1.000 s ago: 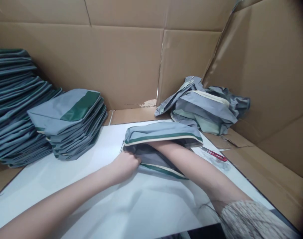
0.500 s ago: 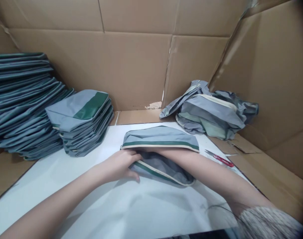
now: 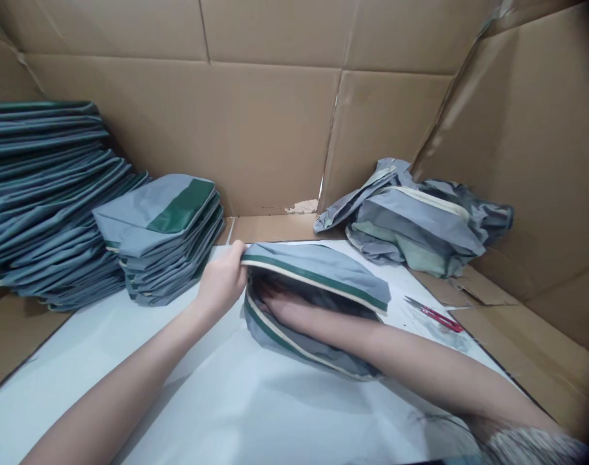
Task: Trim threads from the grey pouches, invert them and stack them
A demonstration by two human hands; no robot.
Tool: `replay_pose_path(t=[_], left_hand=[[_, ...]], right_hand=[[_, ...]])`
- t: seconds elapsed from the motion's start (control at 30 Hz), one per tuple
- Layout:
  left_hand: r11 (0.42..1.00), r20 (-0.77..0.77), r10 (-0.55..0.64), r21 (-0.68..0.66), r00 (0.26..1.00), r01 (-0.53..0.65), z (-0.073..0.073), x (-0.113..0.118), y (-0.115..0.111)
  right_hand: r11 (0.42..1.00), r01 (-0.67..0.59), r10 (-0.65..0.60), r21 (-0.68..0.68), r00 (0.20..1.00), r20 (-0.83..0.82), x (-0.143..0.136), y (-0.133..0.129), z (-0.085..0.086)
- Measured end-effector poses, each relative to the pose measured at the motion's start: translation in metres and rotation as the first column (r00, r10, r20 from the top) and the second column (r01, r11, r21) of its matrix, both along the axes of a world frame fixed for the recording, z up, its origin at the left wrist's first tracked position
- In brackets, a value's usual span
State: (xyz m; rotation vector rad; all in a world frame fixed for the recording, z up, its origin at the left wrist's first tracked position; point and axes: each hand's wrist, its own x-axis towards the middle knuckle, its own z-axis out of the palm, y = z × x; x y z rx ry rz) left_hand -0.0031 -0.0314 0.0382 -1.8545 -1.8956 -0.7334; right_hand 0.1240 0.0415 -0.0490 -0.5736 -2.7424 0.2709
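Note:
A grey-blue zippered pouch (image 3: 318, 268) with green trim and a cream zipper edge lies on the white work surface, its mouth gaping toward me. My left hand (image 3: 223, 274) is closed on the pouch's upper left corner and lifts it a little. Through the opening reaches my right hand (image 3: 282, 305), inside the pouch near its left end. Its fingers are partly lost in the shadow of the lining, so their grip is unclear. Red-handled thread snips (image 3: 437, 315) rest to the right of the pouch.
At the left rises a tall stack of folded grey-green pouches (image 3: 42, 206). Beside it stands a shorter stack of similar pouches (image 3: 163, 219). A loose heap of grey pouches (image 3: 415, 219) lies at the back right. Cardboard walls (image 3: 275, 135) enclose the back and sides.
My left hand has moved from the pouch's lower opening edge up to its upper left corner. The mouth gapes wider, and my right hand now shows inside.

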Motion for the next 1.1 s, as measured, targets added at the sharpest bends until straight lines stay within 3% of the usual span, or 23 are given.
replay_pose_path(t=[0.13,0.3,0.37,0.6,0.8,0.93,1.03,1.1], left_hand=[[0.999,0.064,0.013,0.032,0.998,-0.015,0.006,0.01,0.008],[1.0,0.084,0.003,0.018,0.996,-0.005,0.005,0.008,0.011],[1.0,0.087,-0.006,-0.008,0.996,0.006,0.006,0.006,0.008],[0.974,0.043,-0.124,-0.186,0.991,0.13,0.02,0.005,0.003],[0.999,-0.002,-0.02,-0.03,1.0,0.02,0.027,0.016,0.013],[1.0,0.001,0.029,0.003,1.0,-0.029,0.03,0.018,0.016],[0.993,0.008,0.062,-0.105,0.998,-0.061,0.037,0.007,0.011],[0.959,-0.01,0.076,-0.274,0.997,-0.075,0.04,-0.005,-0.001]], right_hand=[[0.997,0.054,-0.059,0.048,0.992,0.107,-0.004,-0.004,0.007],[0.956,0.059,-0.107,0.288,0.982,0.156,-0.002,-0.011,0.011],[0.948,0.028,-0.079,0.316,0.986,0.15,0.0,-0.011,0.009],[0.957,0.008,-0.012,0.29,1.0,0.013,0.008,0.004,0.013],[0.993,-0.054,0.041,0.106,0.992,0.117,0.002,0.011,0.024],[0.995,-0.056,0.049,0.087,0.995,0.082,0.004,0.011,0.021],[0.997,-0.024,0.025,0.07,0.999,-0.022,0.01,0.011,0.018],[0.999,0.017,-0.012,0.043,0.994,-0.11,0.011,0.011,0.018]])
